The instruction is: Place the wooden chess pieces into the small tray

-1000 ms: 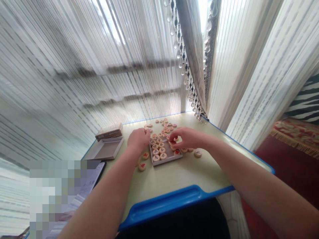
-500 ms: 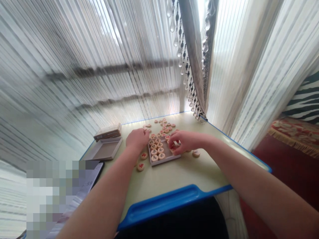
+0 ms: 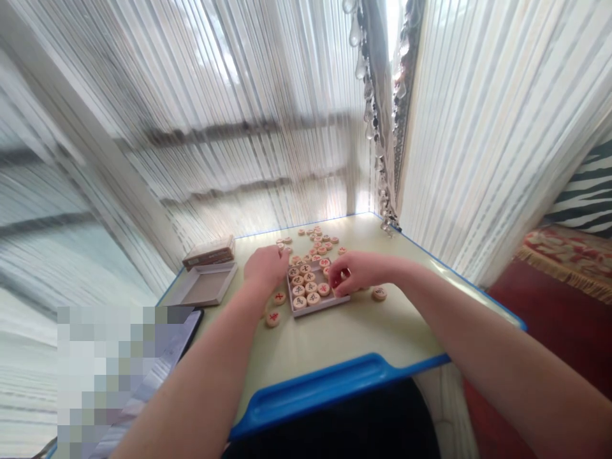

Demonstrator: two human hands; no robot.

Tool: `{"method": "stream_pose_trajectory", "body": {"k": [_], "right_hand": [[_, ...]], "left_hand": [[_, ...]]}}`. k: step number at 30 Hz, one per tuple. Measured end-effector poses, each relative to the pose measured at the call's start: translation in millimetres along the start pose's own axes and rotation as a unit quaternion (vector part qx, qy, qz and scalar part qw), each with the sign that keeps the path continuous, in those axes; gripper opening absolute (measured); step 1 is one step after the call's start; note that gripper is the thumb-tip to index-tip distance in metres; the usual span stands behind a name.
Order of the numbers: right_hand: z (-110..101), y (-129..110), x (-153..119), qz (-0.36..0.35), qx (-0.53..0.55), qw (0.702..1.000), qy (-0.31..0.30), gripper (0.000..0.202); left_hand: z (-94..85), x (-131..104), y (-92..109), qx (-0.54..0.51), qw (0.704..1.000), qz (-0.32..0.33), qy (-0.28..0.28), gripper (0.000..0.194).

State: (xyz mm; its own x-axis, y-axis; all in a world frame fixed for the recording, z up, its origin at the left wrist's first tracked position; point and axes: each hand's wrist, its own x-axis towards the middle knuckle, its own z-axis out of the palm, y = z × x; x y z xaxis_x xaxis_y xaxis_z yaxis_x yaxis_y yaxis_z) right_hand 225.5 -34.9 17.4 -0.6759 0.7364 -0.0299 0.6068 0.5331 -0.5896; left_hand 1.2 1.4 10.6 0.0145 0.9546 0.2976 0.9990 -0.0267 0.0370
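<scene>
On the worktop [image 3: 335, 338], one tray [image 3: 329, 305] holds about nine discs; left hand [image 3: 265, 268] curled beside it, right hand [image 3: 358, 273] pinching one disc [image 3: 345, 275]

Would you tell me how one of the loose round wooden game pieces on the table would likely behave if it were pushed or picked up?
The wooden piece lies flat, a low disc, so it would probably slide on the smooth table rather than tip. It looks stiff and likely light. On edge, it could well roll.

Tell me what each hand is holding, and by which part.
The right hand pinches a round wooden piece by its edge over the small tray. The left hand rests closed beside the tray; any hold cannot be told.
</scene>
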Motion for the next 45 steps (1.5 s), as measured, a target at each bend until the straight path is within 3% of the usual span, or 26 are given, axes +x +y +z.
{"method": "stream_pose_trajectory", "body": {"k": [4,11,17,27,33,39,41,45], "right_hand": [[1,-2,1,0.027,0.002,1.000,0.001,0.023],[15,-11,10,-0.080,-0.109,0.981,0.140,0.016],[24,-8,15,-0.066,-0.171,0.974,0.133,0.019],[25,-8,17,-0.051,-0.175,0.975,0.124,0.020],[14,-11,11,-0.046,-0.133,0.973,0.183,0.017],[3,-10,10,-0.014,-0.048,0.948,0.313,0.020],[2,-9,11,0.011,-0.019,0.939,0.342,0.023],[3,-8,12,0.037,0.058,0.933,0.354,0.031]], "left_hand": [[1.6,1,-1,0.000,1.000,-0.003,0.000,0.045],[-1.8,-1,2,0.005,1.000,0.000,0.003,0.045],[-1.5,-2,1,0.003,1.000,-0.001,-0.001,0.046],[0.3,-2,1,0.010,1.000,0.004,0.007,0.045],[0.6,-1,-1,0.005,1.000,0.006,0.027,0.045],[-0.7,-6,5,-0.060,0.987,0.131,0.073,0.035],[-1.6,-10,10,-0.102,0.972,0.177,0.116,0.028],[-4.7,-16,15,-0.152,0.931,0.263,0.205,0.041]]}}
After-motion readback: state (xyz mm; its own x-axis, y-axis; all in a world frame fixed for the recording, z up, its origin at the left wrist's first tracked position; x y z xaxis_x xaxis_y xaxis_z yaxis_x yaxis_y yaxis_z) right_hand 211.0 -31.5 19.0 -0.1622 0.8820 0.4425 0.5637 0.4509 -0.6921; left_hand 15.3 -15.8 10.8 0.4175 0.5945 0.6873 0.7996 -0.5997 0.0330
